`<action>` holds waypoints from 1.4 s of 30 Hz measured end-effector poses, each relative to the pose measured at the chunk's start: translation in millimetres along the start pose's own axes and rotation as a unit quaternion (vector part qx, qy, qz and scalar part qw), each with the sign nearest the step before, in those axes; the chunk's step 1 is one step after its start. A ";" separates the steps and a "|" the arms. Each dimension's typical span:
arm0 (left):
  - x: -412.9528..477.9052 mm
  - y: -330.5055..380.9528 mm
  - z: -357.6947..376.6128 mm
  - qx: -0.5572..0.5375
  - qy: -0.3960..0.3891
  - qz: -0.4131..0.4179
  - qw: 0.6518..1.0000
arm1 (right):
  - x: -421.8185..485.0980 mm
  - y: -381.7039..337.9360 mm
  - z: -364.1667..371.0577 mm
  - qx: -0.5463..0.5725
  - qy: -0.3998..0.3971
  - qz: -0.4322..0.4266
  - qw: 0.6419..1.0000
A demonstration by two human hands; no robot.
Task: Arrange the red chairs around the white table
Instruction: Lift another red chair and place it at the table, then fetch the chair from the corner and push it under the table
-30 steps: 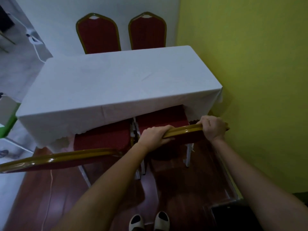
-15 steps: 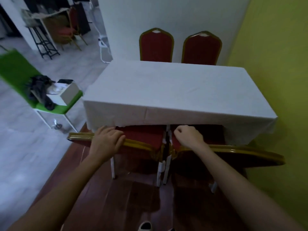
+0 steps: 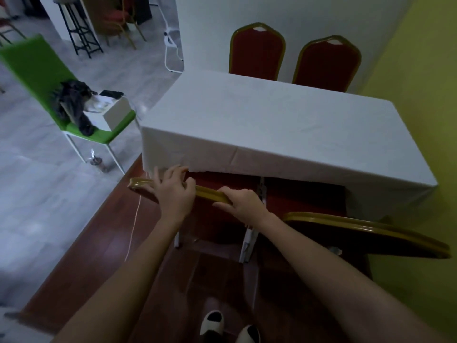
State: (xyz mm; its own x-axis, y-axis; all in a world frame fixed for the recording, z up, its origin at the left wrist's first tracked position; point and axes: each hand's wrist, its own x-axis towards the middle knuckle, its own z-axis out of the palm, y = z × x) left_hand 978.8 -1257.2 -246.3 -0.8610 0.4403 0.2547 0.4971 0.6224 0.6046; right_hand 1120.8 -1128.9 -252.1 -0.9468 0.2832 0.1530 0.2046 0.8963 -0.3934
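The white table (image 3: pixel 272 125) stands against the yellow wall, covered by a cloth. Two red chairs with gold frames stand at its far side, one on the left (image 3: pixel 257 53) and one on the right (image 3: pixel 326 63). Two more are tucked under the near side. My left hand (image 3: pixel 173 191) and my right hand (image 3: pixel 244 201) both rest on the gold top rail of the near left chair (image 3: pixel 210 191). The left hand's fingers are partly spread over the rail; the right hand curls over it. The near right chair (image 3: pixel 366 233) stands beside it, untouched.
A green chair (image 3: pixel 106 134) with a dark bag and a white box stands to the left on the grey floor. A thin white cable (image 3: pixel 133 226) lies along the wood floor's edge. The yellow wall (image 3: pixel 420 95) closes the right side. My shoes (image 3: pixel 230 328) show below.
Both hands have moved left from the near right chair's rail to the near left chair's rail. The camera has turned left and the view shifted.
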 end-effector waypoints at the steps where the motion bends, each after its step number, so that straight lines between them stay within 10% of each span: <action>1: -3.4 5.4 -0.2 0.000 -0.008 0.002 1.000 | -2.1 3.0 -1.4 -0.005 0.002 -0.001 1.000; 16: 59.6 -22.4 -24.7 0.048 -0.108 0.013 0.993 | 54.8 -15.3 16.3 0.022 -0.009 0.033 0.999; 22: 84.1 -33.2 -34.4 0.058 -0.212 0.060 0.974 | 71.8 -15.0 -6.2 0.137 -0.172 0.142 0.965; 31: 129.0 -57.6 -35.4 0.084 -0.310 0.124 0.939 | 130.0 -13.4 7.4 0.103 -0.044 0.337 0.935; 42: 253.3 -59.9 -72.1 0.261 -0.315 0.273 0.871 | 224.3 -30.4 -32.9 -0.060 -0.010 0.376 0.925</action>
State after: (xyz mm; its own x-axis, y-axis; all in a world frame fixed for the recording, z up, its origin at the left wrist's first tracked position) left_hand 723.2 -1229.6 -163.6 -0.3325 0.9281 -0.1673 0.9368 0.3456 0.0553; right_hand 910.4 -1081.5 -175.9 -0.5306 0.8361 -0.1395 0.8312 0.4809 -0.2791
